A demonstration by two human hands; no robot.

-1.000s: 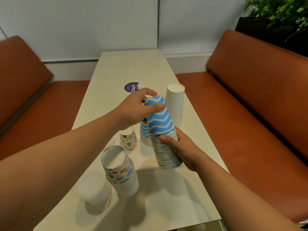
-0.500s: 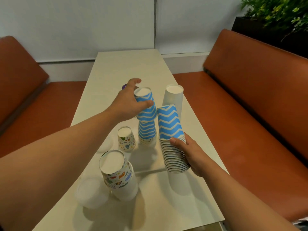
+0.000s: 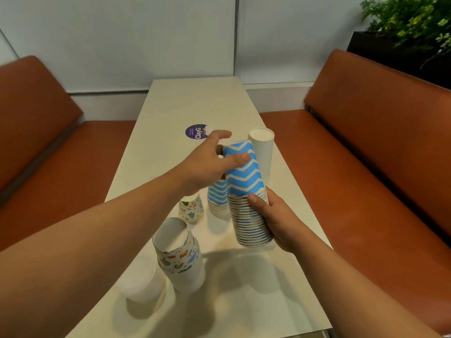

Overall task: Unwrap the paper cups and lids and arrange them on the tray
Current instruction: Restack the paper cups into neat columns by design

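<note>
The left hand pinches the top blue zigzag cup, thumb on its near side and fingers over the upturned base. The right hand grips the lower part of the blue zigzag stack that this cup caps, holding it upside down and tilted, clear of the desk.

Behind the held stack, near the desk's right edge, a shorter blue zigzag pile stands inverted, with a tall white cup stack beyond it. A small patterned cup stands towards the middle. A patterned cup stack leans near the front left corner, with a white lid stack touching or just beside it. No tray or wrapper is visible.

The step in hand looks like peeling single cups off the held stack and sorting them. The next move likely calls for a straight upward pull while the right hand steadies the rims, so only one cup comes free.
</note>
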